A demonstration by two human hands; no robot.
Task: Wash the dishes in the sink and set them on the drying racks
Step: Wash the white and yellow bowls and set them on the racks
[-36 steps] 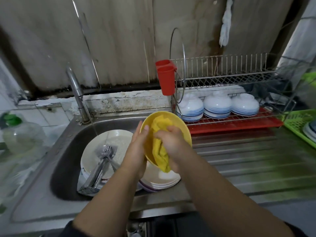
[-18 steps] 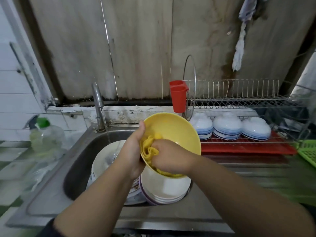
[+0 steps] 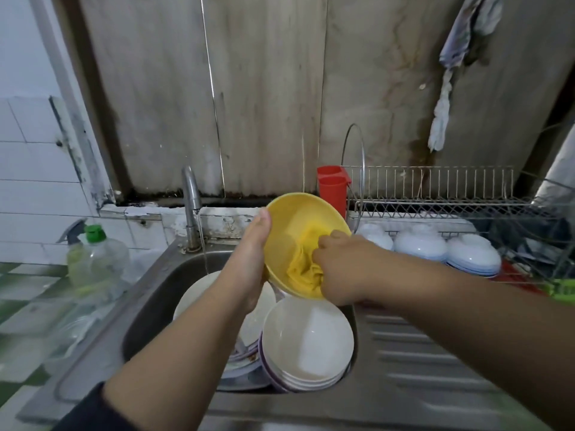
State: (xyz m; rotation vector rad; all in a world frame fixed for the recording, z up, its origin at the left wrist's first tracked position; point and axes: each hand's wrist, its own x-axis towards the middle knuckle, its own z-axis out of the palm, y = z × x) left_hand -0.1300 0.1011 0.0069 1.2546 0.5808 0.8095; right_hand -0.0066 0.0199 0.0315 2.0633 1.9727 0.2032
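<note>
Stainless steel forms the bench [image 3: 420, 368], its ribbed drainboard filling the lower right of the frame and the sink [image 3: 149, 306] sunk into it at lower centre. Nearest in the basin, at the lower middle, sits a stack of white bowls [image 3: 308, 340] with purple outsides, and just left of it, partly hidden by the forearm, a white plate [image 3: 199, 293] lies under a thin stream of water from the tap [image 3: 191, 206].

Above the basin, in the middle of the frame, both hands are raised with a yellow bowl [image 3: 298, 225] tilted so its inside faces the camera. The left hand [image 3: 249, 259] has its grip clamped on the bowl's left rim, thumb on the inner edge. The right hand [image 3: 342, 269] has its grip closed on a yellow cloth [image 3: 305, 269] pressed into the bowl's lower inside.

At the left edge stands a clear dish soap bottle [image 3: 93, 262] with a green cap on the tiled ledge. To the right, behind the bowl, a wire drying rack [image 3: 435, 194] carries upturned white bowls with blue bands [image 3: 420, 247] on its lower tier above a red tray, and a red cutlery holder [image 3: 332, 191] hangs on its left end. Farther back, a stained wall panel rises, with a rag [image 3: 448, 98] hanging at the upper right.
</note>
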